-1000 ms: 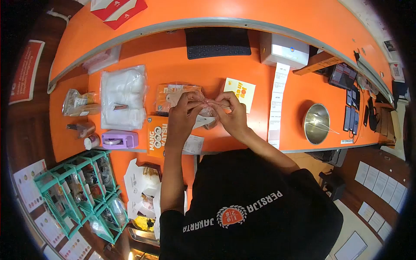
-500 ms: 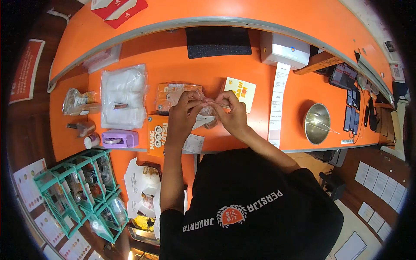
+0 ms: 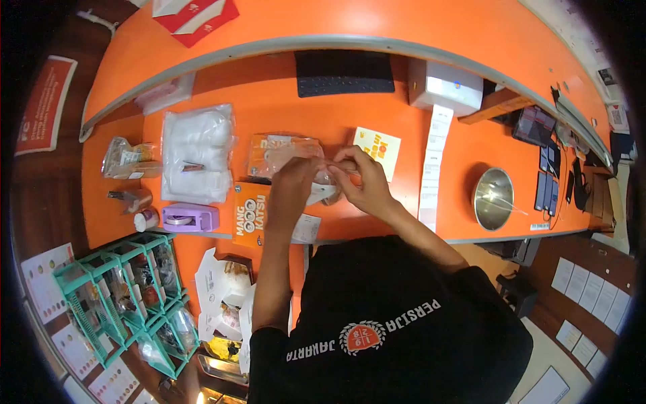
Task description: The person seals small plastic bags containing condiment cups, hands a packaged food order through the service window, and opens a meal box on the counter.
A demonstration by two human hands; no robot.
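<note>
My left hand (image 3: 293, 187) and my right hand (image 3: 367, 183) meet above the orange counter. Both have their fingers pinched on the gathered top of a small clear plastic bag (image 3: 328, 195). The bag hangs between them; its contents are partly hidden by my fingers. White paper (image 3: 319, 192) shows close beside the bag. Just beyond my left hand lies an orange box in clear plastic (image 3: 262, 151). Another orange box marked "MANG KATSU" (image 3: 250, 215) sits left of my left wrist, and a receipt (image 3: 307, 227) lies right of it. A cream box (image 3: 385, 149) is behind my right hand.
Plastic bags (image 3: 196, 151) in a stack, a purple tape dispenser (image 3: 191, 217) and a green rack (image 3: 128, 289) are on the left. An open food box (image 3: 217, 296) is at lower left. A printer (image 3: 445, 84) with a long paper strip and a metal bowl (image 3: 493, 192) stand right.
My left hand has turned and its fingers have drawn in lower at the bag's top. My right fingers remain pinched there. The whole view has shifted slightly.
</note>
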